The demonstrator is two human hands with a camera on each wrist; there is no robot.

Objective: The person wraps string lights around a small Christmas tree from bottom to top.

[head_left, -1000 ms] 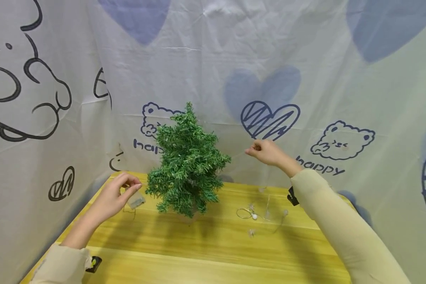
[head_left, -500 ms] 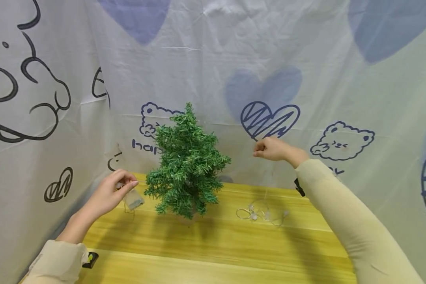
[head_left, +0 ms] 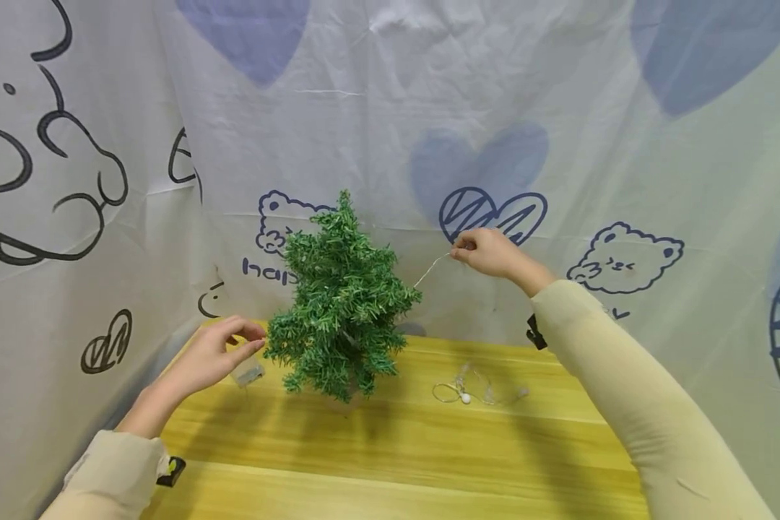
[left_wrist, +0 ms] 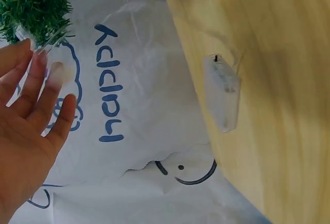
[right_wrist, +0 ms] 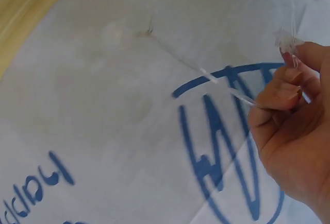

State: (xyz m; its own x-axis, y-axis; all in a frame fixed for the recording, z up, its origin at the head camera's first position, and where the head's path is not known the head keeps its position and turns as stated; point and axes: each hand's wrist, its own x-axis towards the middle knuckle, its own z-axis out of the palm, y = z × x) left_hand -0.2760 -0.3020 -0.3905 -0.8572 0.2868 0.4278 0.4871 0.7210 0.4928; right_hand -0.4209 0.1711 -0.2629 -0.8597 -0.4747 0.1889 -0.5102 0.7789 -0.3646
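The tree (head_left: 344,296) stands upright by the far edge of the worktop (head_left: 429,455), nearer its far left corner than its far right. It is a bushy green cone, narrow at the tip, its short bristly needles deep green in the hollows and paler, almost yellow-green, at the ends. A little of its pale foot shows beneath the lowest branches.

The wire (head_left: 431,269), thin and pale, runs from the tree's right side up to the right hand (head_left: 494,254), which pinches it above the far edge; a clear, angular piece (right_wrist: 286,38) sits at those fingertips. More of it lies in fine loops on the worktop, right of the tree, with a round white bulb (head_left: 465,398) among them.

The left hand (head_left: 211,357), beside the tree's left branches, pinches a clear strand (left_wrist: 53,37) between thumb and fingertips. Near the far left corner lies the box (left_wrist: 223,92), whitish, flat and translucent, with a small dark mark at one end.
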